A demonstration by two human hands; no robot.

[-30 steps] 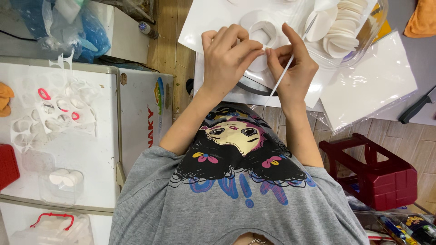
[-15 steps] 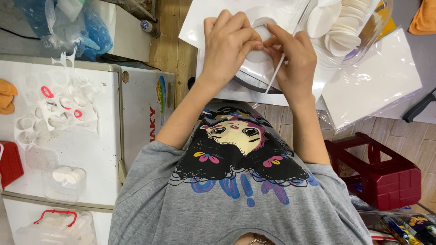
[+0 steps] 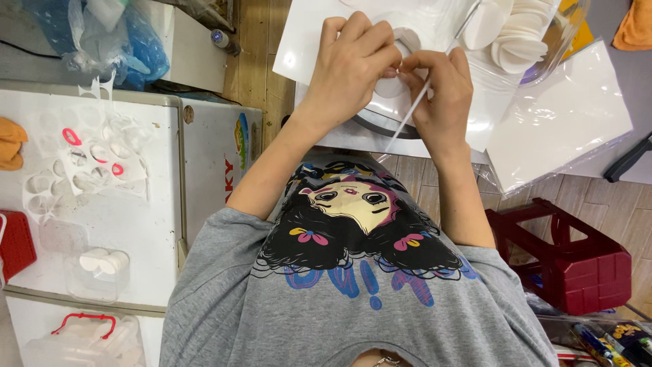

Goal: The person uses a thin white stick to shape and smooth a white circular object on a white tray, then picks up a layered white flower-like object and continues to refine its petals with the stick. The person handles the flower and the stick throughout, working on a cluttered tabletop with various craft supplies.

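White sheets [image 3: 305,41] cover the far work surface. Left hand [image 3: 353,58] and right hand [image 3: 445,92] meet over a white disc [image 3: 392,87] at centre, fingers pinching it. Right fingers also grip a thin white stick [image 3: 407,117], angled toward the near side. Disc stack [image 3: 519,34] far right; red stool [image 3: 577,261] near right.

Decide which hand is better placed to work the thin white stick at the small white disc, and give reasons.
Probably the right hand: it already pinches the thin white stick, whose tip meets the small white disc. The left hand grips that disc, steadying it.
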